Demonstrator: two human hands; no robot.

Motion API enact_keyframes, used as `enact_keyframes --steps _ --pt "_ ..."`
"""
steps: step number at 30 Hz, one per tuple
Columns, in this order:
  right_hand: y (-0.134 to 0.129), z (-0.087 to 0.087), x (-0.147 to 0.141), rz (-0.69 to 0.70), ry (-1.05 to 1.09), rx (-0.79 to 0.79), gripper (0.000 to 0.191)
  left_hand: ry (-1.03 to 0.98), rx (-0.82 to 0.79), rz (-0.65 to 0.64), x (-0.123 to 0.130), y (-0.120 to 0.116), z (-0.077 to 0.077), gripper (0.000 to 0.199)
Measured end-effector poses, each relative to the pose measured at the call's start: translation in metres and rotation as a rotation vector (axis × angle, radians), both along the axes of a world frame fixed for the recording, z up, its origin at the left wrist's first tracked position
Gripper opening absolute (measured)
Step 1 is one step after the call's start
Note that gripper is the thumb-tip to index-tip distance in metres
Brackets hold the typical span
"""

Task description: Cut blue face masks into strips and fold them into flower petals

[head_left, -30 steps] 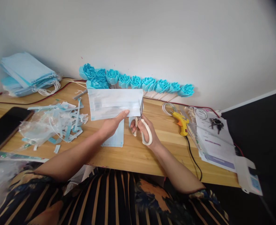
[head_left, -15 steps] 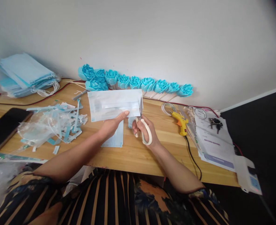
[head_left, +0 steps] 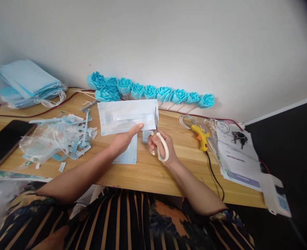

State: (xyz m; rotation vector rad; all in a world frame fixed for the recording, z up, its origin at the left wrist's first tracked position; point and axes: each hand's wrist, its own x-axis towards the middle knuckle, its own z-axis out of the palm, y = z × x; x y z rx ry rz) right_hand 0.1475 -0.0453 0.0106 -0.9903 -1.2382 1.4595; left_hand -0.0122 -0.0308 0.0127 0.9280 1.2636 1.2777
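My left hand (head_left: 127, 138) grips the lower edge of a flat, pale face mask (head_left: 122, 113), thumb on top and the other fingers hidden beneath it. A pair of scissors (head_left: 163, 149) with white handles is in my right hand (head_left: 166, 144). Its slightly parted blades lie at the mask's right end, along a narrow strip there. Under the raised mask, a light blue face mask piece (head_left: 127, 152) rests on the wooden table, partly covered by my left hand. A small blue piece (head_left: 145, 135) shows beside my right fingers.
Blue flowers (head_left: 150, 92) on sticks line the wall. Stacked masks (head_left: 31, 81) stand at the back left, with offcuts (head_left: 77, 139) and a phone (head_left: 7, 142) nearer. To the right lie a yellow glue gun (head_left: 201, 137), papers (head_left: 238, 152), keys (head_left: 239, 138) and a power strip (head_left: 274, 194).
The scissor blades have opened a little at the mask's right end. Both hands keep nearly the same place.
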Motion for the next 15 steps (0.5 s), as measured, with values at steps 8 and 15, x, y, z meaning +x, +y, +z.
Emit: enact_keyframes --steps 8,15 --pt "-0.0009 -0.0001 -0.0005 -0.005 0.012 -0.028 0.045 0.023 0.021 -0.005 -0.0005 -0.0008 0.0024 0.05" --pt "-0.0008 0.0011 -0.0017 0.001 -0.001 -0.021 0.046 -0.006 0.031 -0.031 -0.0021 -0.0001 -0.0035 0.05"
